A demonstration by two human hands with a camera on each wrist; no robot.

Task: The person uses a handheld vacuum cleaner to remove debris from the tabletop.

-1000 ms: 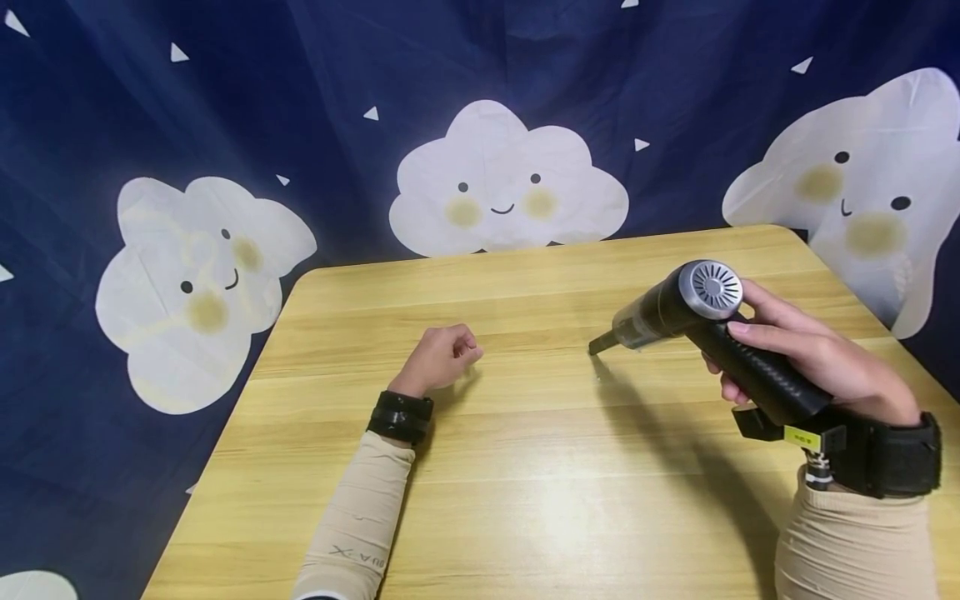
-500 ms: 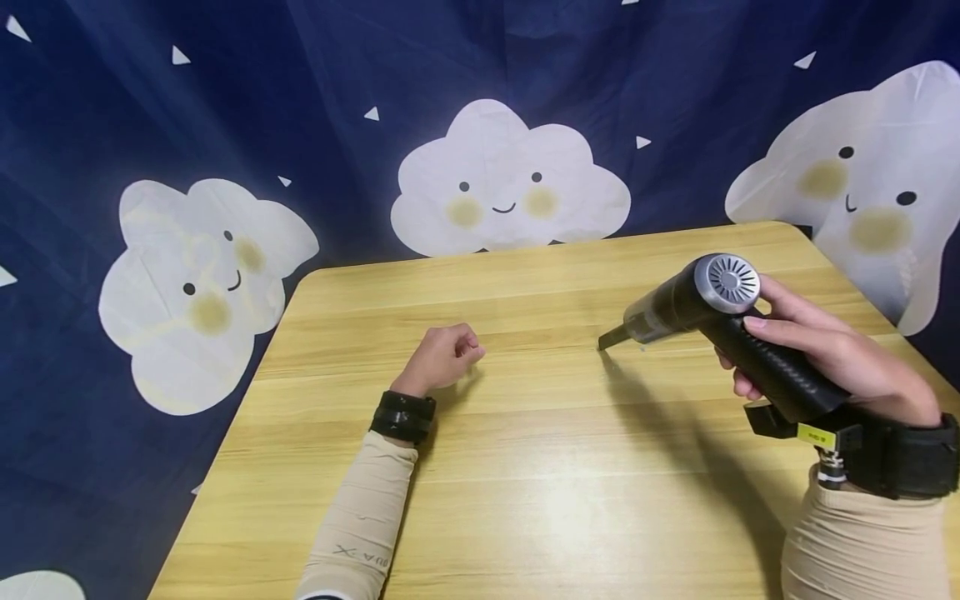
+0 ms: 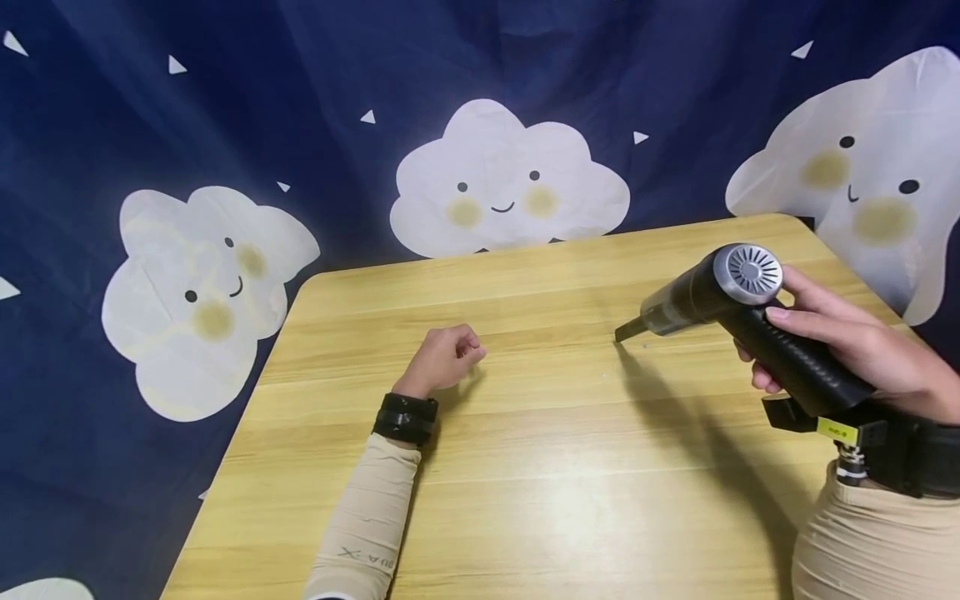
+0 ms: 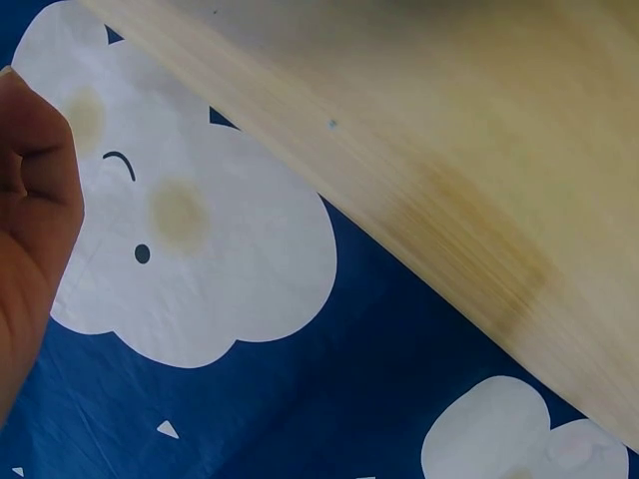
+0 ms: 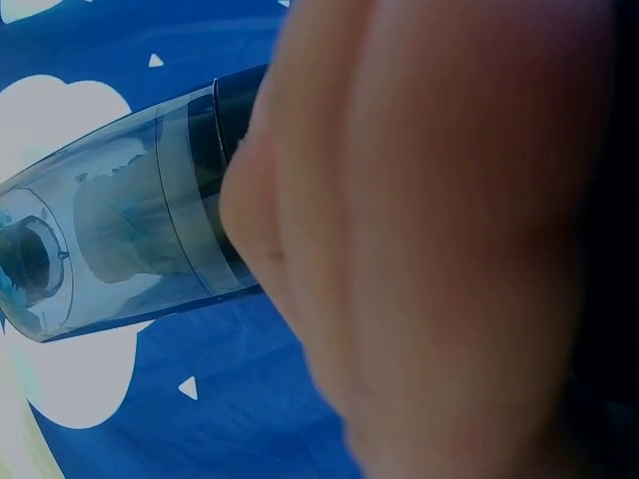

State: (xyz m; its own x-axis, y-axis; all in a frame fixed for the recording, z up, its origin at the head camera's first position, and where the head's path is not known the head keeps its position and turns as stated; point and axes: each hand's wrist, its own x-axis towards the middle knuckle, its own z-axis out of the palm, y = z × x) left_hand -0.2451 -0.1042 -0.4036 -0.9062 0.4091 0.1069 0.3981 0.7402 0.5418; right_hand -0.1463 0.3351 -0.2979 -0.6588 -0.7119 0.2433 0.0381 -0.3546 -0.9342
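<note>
My right hand grips the black handle of a handheld vacuum cleaner, thumb along its top. The vacuum's narrow dark nozzle points down and left, its tip right at the wooden table. Through the clear dust cup in the right wrist view, a pale filter and bluish scraps show. A tiny bluish bit lies just right of the nozzle tip, and a pale speck lies nearer. My left hand rests at the table's middle left, fingers loosely curled around nothing.
Behind the table hangs a dark blue curtain printed with smiling white clouds. Another small bluish bit shows on the table in the left wrist view. Black camera straps circle both wrists, over beige sleeves.
My right hand has moved the vacuum to the right and slightly away, its nozzle staying close over the tabletop. The bluish bit now shows beside the nozzle. My left hand has stayed in place.
</note>
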